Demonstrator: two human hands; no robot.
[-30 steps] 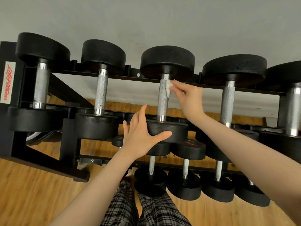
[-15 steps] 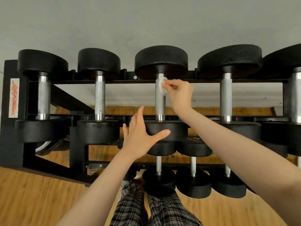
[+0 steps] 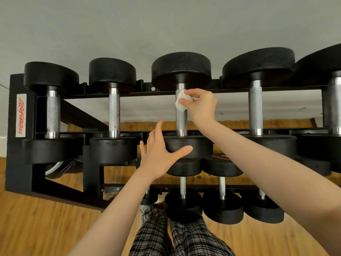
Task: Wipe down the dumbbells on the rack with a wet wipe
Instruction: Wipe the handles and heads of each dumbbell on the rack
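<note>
A black rack carries a top row of black dumbbells with knurled steel handles. My right hand pinches a crumpled white wet wipe against the upper part of the handle of the middle dumbbell. My left hand lies with straight fingers on the left side of that dumbbell's near head, thumb across its front face.
Other dumbbells stand left and right on the top row, and a lower row of smaller dumbbells sits below. The floor is wood and a grey wall rises behind the rack. My plaid trouser legs show at the bottom.
My right hand has shifted the wipe from the right side of the handle round to its front and slightly down. The left hand stays on the near head. The view has shifted slightly.
</note>
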